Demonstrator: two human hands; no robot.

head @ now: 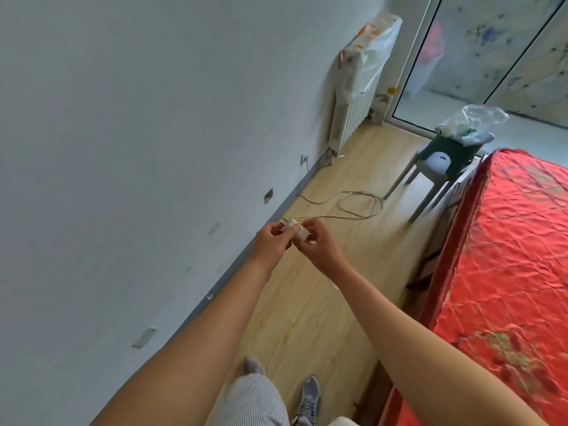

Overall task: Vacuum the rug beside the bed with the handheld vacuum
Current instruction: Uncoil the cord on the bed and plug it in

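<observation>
Both my hands are held out over the wooden floor [310, 302], between the wall and the bed [507, 256]. My right hand [316, 245] grips a small white charger block [299, 234]. My left hand [272, 241] pinches the plug end of a thin white cable [353, 207] at the top of that block. The cable runs off in loops across the floor toward the wall. No handheld vacuum or rug is in view.
A red bedspread covers the bed on the right. A grey stool [430, 176] with a green bin and a plastic bag stands at the bed's far end. A white radiator [353, 115] lines the wall, with wall sockets [268, 195] low along it. A glass door [461, 56] is at the back.
</observation>
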